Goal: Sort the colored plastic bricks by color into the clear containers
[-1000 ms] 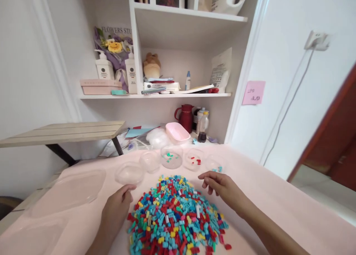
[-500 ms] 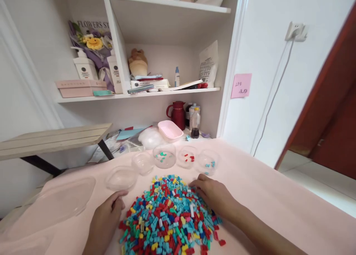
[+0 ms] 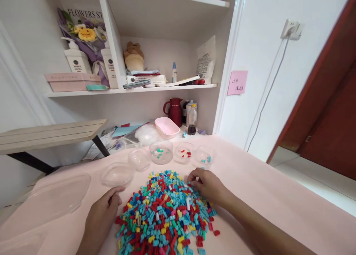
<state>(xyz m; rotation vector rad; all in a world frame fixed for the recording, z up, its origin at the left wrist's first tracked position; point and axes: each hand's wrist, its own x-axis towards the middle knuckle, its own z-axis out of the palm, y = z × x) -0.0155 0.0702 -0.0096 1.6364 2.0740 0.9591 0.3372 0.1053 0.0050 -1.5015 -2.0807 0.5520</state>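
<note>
A large heap of small plastic building bricks [image 3: 164, 214], mostly light blue, red and yellow, lies on the pink-covered table. At the heap's right upper edge, my right hand [image 3: 207, 182] has its fingers curled down and pinched among the bricks; what is between the fingertips is hidden. Left of the heap rests my left hand [image 3: 102, 210], fingers loosely curled in, nothing visible in it. Behind the heap, a round clear tub [image 3: 161, 161] contains several green bricks, another clear tub [image 3: 178, 159] has red ones, and a third clear tub [image 3: 213, 158] has light blue ones.
Two more clear tubs, one small [image 3: 139, 166] and one wider [image 3: 116, 180], stand left of the filled ones. A large clear lid or tray [image 3: 63, 195] lies far left. Behind are a pink basin [image 3: 167, 128], a red jug [image 3: 175, 112] and a bottle [image 3: 192, 119].
The view has shifted slightly, so everything sits a little further left and higher. The right hand's fingers are more curled at the heap's edge. My left hand stays beside the heap.
</note>
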